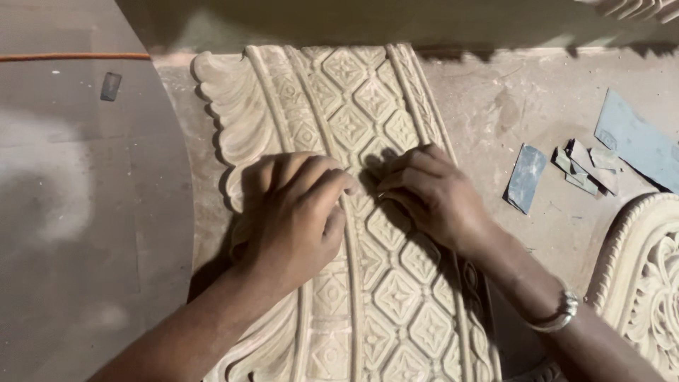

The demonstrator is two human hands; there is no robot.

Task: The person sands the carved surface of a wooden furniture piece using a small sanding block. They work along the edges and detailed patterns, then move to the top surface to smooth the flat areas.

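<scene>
1. The carved wooden panel lies flat on the table, directly under both hands, so its relief faces up and its whole length is supported.
2. The left hand rests palm-down on the panel's scalloped leaf border, fingers curled with the tips on a raised rib. It grips nothing visible; the posture suggests it braces the panel against sliding.
3. The right hand lies just beside the left, on the diamond-lattice band. Its fingers are bunched and pressed into a groove. Whether they pinch a small abrasive scrap cannot be told.
4. A metal bracelet sits on the right wrist.
5. Sandpaper scraps lie on the table to the right of the right hand, near but apart, probably kept within reach.
6. A second carved piece lies further right, well apart from the hands.
7. An orange cable runs beyond the left hand, far off.
</scene>
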